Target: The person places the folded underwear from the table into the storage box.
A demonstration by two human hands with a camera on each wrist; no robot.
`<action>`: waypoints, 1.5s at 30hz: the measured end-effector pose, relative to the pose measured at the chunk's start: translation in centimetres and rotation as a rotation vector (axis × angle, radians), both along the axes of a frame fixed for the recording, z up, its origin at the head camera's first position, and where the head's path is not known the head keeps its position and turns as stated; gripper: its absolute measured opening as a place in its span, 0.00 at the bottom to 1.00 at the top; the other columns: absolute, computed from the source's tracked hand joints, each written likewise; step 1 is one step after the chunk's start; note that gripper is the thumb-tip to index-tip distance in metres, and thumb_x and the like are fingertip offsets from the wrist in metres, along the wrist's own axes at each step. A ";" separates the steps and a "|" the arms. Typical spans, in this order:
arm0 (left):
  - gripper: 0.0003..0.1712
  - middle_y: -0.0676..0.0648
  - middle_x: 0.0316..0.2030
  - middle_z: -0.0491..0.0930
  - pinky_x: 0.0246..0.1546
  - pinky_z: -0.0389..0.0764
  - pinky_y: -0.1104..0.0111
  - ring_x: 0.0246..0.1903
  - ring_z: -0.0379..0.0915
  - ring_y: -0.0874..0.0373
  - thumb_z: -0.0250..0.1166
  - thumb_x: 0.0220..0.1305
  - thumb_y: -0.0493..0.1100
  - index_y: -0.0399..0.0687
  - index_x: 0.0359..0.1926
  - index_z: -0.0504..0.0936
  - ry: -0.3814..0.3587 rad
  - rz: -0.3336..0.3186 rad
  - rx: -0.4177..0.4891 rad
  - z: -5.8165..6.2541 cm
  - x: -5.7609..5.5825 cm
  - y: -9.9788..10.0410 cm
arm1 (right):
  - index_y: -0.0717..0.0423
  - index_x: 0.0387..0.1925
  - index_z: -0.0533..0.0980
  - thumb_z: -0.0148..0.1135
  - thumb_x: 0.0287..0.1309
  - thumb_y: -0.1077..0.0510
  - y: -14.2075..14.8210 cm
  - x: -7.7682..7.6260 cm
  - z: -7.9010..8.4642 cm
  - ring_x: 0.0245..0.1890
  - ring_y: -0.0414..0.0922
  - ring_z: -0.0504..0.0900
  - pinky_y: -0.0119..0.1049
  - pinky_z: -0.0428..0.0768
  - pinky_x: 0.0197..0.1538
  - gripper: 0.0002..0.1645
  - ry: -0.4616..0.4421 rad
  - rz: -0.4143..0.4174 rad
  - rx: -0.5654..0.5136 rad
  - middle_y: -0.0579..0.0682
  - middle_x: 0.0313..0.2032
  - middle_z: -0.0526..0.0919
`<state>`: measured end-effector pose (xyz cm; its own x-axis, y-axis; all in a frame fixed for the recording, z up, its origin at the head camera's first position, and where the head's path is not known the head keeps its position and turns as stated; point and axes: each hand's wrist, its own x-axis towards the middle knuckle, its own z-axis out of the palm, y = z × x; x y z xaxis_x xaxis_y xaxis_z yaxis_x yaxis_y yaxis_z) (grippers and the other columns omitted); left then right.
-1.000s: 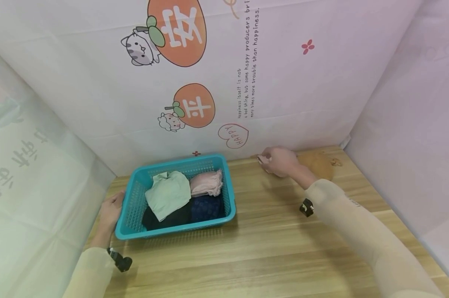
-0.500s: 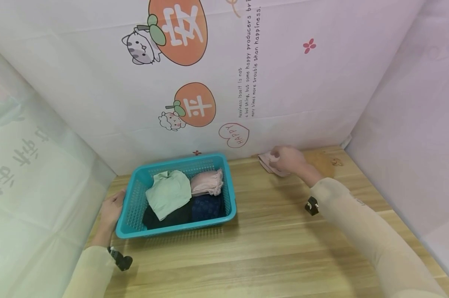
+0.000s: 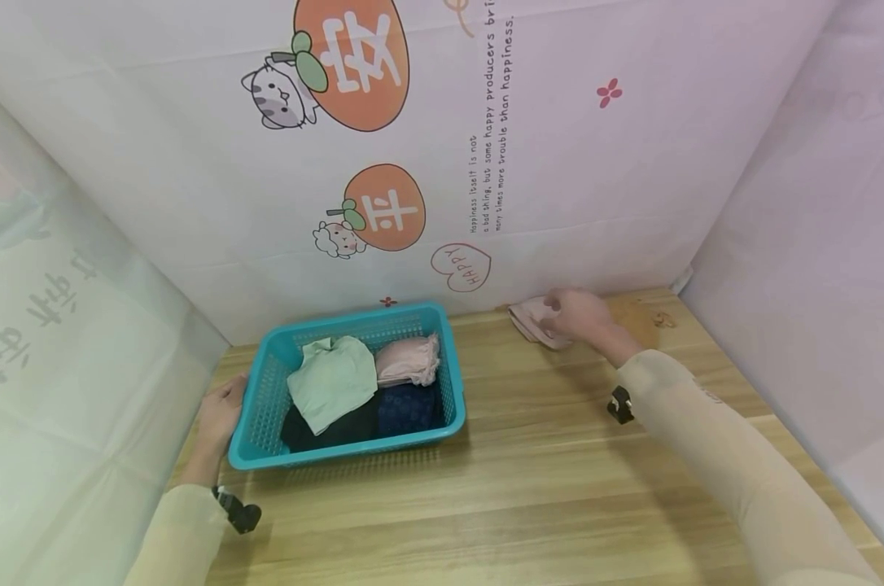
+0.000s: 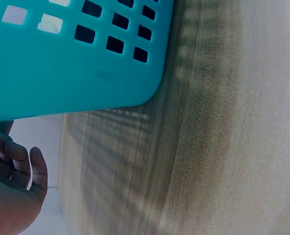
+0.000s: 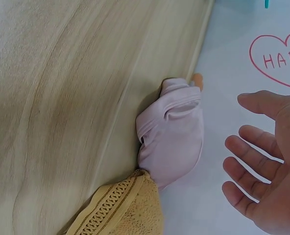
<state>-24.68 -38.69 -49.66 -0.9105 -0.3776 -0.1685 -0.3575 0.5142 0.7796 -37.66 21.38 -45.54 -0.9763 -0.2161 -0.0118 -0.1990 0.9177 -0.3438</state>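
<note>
In the head view my left hand [image 3: 218,411] holds the left rim of a teal plastic basket [image 3: 347,454]. The left wrist view has its curled fingertips right at the basket's [image 4: 86,81] edge, the thumb hidden. Over on the right, my right hand [image 3: 579,316] is above a folded pale pink garment [image 3: 531,316] by the back wall. In the right wrist view the right hand [image 5: 270,161] has spread, loosely bent fingers, apart from the pink garment [image 5: 177,129]. Beside that lies a mustard garment with a lacy trim [image 5: 120,208], partly behind the hand in the head view.
Inside the basket lie a mint green cloth [image 3: 332,378], a pink ruffled garment [image 3: 407,360], a navy patterned piece [image 3: 407,408] and a black cloth [image 3: 339,430]. Printed white sheets [image 3: 559,163] enclose the wooden table [image 3: 486,496] at the back and both sides.
My right hand has let go of the pink garment and drawn back to the right, so more of it shows on the table. The left hand and basket stay put.
</note>
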 end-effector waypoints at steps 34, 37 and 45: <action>0.50 0.34 0.75 0.56 0.71 0.61 0.40 0.74 0.52 0.31 0.38 0.70 0.75 0.42 0.76 0.58 0.003 -0.002 0.045 -0.5 0.2 -0.4 | 0.60 0.63 0.71 0.67 0.58 0.42 1.5 -2.3 -2.8 0.53 0.61 0.80 0.64 0.73 0.59 0.39 0.012 -0.015 0.104 0.61 0.53 0.83; 0.50 0.34 0.75 0.56 0.71 0.62 0.40 0.74 0.52 0.31 0.38 0.70 0.76 0.43 0.76 0.58 0.001 0.003 0.048 -0.5 0.1 -0.4 | 0.60 0.60 0.73 0.68 0.57 0.42 1.5 -2.4 -3.0 0.49 0.59 0.81 0.62 0.75 0.56 0.36 0.009 -0.011 0.104 0.59 0.49 0.84; 0.47 0.33 0.75 0.57 0.70 0.63 0.39 0.73 0.54 0.31 0.38 0.72 0.73 0.42 0.75 0.60 -0.001 0.004 0.040 -0.3 -0.4 -0.3 | 0.60 0.60 0.73 0.70 0.54 0.42 1.9 -3.1 -3.5 0.49 0.59 0.81 0.62 0.77 0.54 0.39 -0.008 -0.030 0.082 0.60 0.50 0.83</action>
<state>-25.05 -39.01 -49.97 -0.9087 -0.3745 -0.1845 -0.3606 0.4812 0.7991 -40.76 23.31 -49.03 -0.9820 -0.1852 -0.0363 -0.1689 0.9483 -0.2688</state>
